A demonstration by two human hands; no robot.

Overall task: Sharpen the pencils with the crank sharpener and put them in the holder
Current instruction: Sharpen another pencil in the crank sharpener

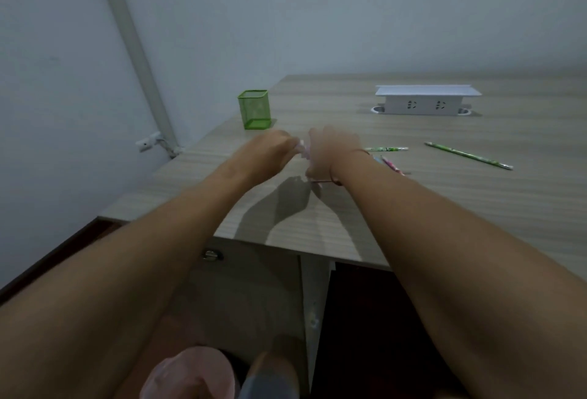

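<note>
Both of my hands meet over a small pink sharpener (304, 152) on the wooden desk (444, 208), and they hide most of it. My left hand (270, 149) has its fingers curled at the sharpener's left side. My right hand (330, 152) wraps around its right side. A green mesh holder (254, 109) stands upright beyond my left hand, near the desk's left edge. A green pencil (386, 148) and a pink one (391, 166) poke out from behind my right wrist. Another green pencil (468, 155) lies farther right.
A white socket box (425, 100) sits at the back of the desk. The desk's left edge runs close to the holder, with a wall and pipe (133, 49) beyond. Below the front edge are a drawer lock (211, 254) and a pink bin (190, 373).
</note>
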